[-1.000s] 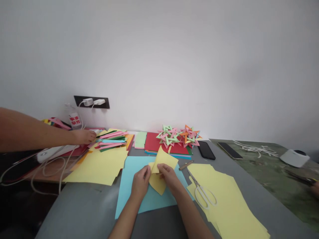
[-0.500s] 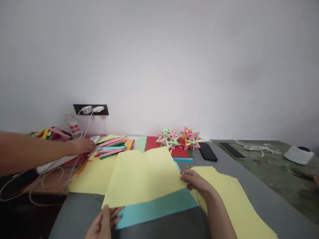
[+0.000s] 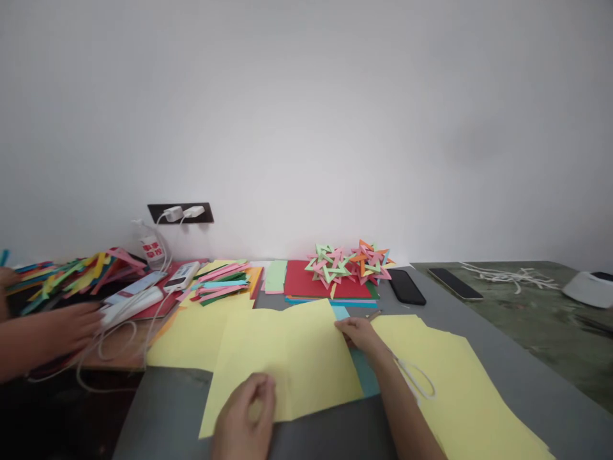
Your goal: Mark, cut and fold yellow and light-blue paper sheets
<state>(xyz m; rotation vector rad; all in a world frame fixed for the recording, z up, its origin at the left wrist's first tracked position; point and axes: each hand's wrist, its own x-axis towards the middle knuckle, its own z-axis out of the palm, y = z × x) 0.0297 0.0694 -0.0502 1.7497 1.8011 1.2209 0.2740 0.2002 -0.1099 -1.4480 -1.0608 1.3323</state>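
Observation:
A yellow sheet of paper with a crease down its middle lies over a turquoise sheet in front of me. My right hand pinches the sheet's right edge near its upper corner. Over the lower part of the same sheet, my left hand has its fingers curled and thumb and forefinger tips together; whether they grip anything is unclear. A pencil-like stick shows just beyond my right hand. Under and beside my right forearm lie more yellow sheets, and a white cord loop rests near the wrist.
Paper strips, red paper and folded paper star balls are at the back. Two phones lie to the right. At left, another person's hand is near white cables and a bottle.
The yellow sheet has come lower and nearer, covering more of the turquoise one. My left hand moved from its lower left corner towards the middle. The other person's arm drew back left.

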